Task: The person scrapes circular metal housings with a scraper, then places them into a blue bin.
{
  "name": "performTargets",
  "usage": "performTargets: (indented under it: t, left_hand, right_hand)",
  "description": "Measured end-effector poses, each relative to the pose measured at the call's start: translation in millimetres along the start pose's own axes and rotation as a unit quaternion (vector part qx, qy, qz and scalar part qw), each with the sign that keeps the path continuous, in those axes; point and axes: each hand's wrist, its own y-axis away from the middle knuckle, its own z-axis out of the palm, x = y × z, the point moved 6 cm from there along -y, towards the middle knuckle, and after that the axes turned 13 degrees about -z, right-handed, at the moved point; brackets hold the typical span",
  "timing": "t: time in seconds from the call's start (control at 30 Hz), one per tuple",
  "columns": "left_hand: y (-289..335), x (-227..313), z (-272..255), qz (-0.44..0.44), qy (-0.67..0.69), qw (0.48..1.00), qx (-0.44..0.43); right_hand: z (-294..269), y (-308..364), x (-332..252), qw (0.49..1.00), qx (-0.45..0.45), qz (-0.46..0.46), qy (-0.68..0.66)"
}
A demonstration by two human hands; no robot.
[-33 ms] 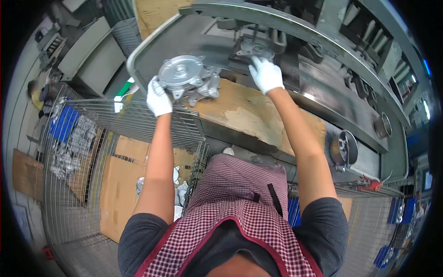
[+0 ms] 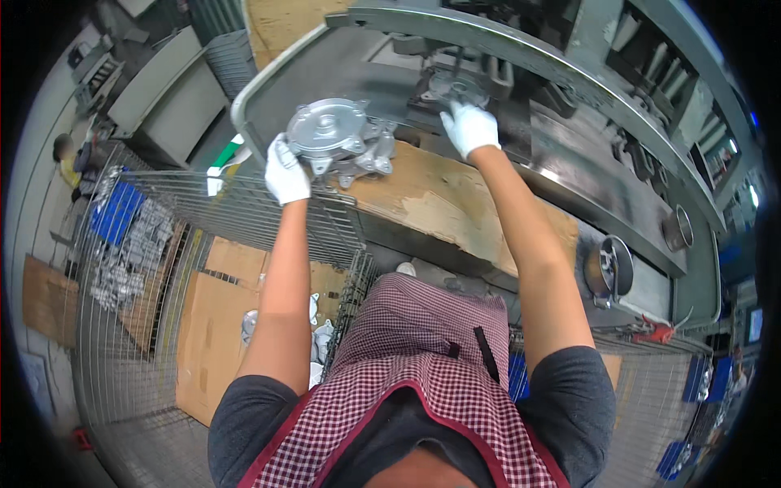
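Note:
My left hand (image 2: 286, 172), in a white glove, is closed at the left edge of a round silver cast metal cover (image 2: 327, 126). The cover has small lugs around its rim and a raised centre. It lies on top of other silver castings (image 2: 376, 154), stacked at the left end of the worn board. My right hand (image 2: 472, 130), also gloved in white, reaches forward with thumb and fingers apart. Its fingertips are at the near edge of another silver casting (image 2: 455, 88), which sits in a dark fixture on the machine bed. Whether they touch it, I cannot tell.
A worn wooden board (image 2: 439, 195) runs along the front of the machine. Metal pots (image 2: 608, 267) stand at the right, near red-handled pliers (image 2: 651, 329). Wire cages (image 2: 244, 203) flank me, with cardboard (image 2: 220, 325) and castings in the left one. A person (image 2: 69, 163) is far left.
The view has shifted slightly, so the stack and my left hand appear a little further right. My right hand stays at the fixture, its fingers slightly changed in pose.

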Motion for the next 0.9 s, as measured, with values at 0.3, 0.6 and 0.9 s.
performTargets:
  t: [0.3, 0.6, 0.9]
  left_hand:
    - [0.4, -3.0, -5.0, 0.023, 0.007, 1.0, 0.014]
    - [42.5, 88.6, -21.2, 0.445, -0.245, 0.853, -0.119]
    - [86.0, 140.8, 33.7, 0.529, -0.232, 0.788, -0.215]
  right_hand:
    - [1.2, 55.2, -52.9, 0.982, 0.136, -0.129, -0.031]
    - [8.7, 225.6, -59.5, 0.998, 0.037, -0.043, -0.03]
    - [4.3, 319.5, -38.3, 0.983, 0.071, 0.154, -0.068]
